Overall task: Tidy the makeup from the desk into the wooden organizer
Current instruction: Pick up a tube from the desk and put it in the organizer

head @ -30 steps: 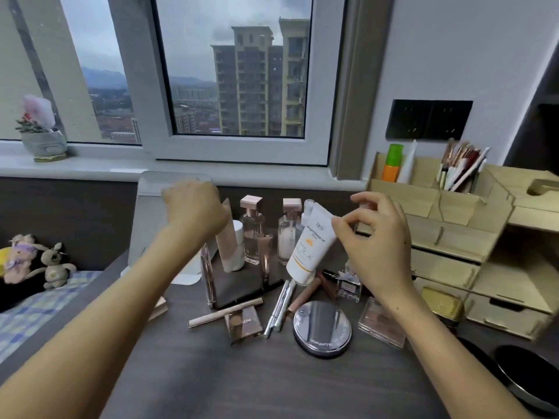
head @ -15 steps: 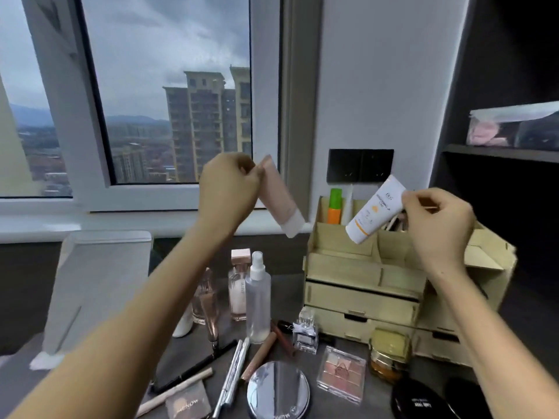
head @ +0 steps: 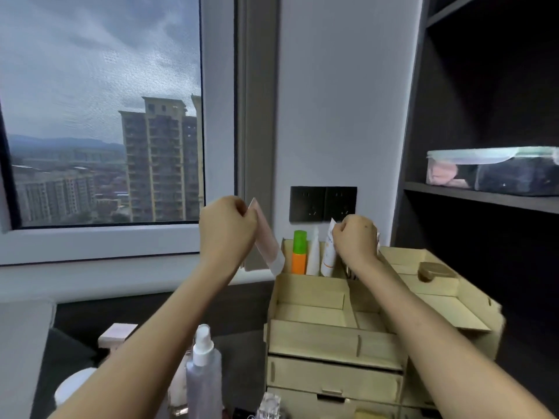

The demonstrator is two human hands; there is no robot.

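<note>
A person's two bare arms reach forward over a dark desk toward a wooden organizer (head: 332, 343) that stands against a white wall, right of a window.

Left of the organizer, a clear spray bottle (head: 203, 370) with a white pump and other partly hidden bottles stand on the desk, not yet tidied.

The left hand (head: 227, 229) is closed around the crimped end of a pink tube (head: 267, 247), which hangs slanted in the air, its white cap pointing down just beside the organizer's upper left corner and above its back row.

In that back compartment an orange bottle with a green cap (head: 299, 252) and a slim white tube (head: 313, 252) stand upright.

The right hand (head: 355, 238) is closed in a pinch on the top of a white tube with an orange mark (head: 329, 255), which stands nearly upright with its lower end inside the same back compartment, next to the slim white tube.

The step in hand appears to be slotting both tubes into the back row. Next, the right hand likely needs only to let go, while the left must bring the pink tube over the opening and lower it cap-first.

Half a second earlier both tubes were held higher and more tilted, with the white one above the organizer; now it is seated, the pink tube is closer, and the camera looks further up.
</note>
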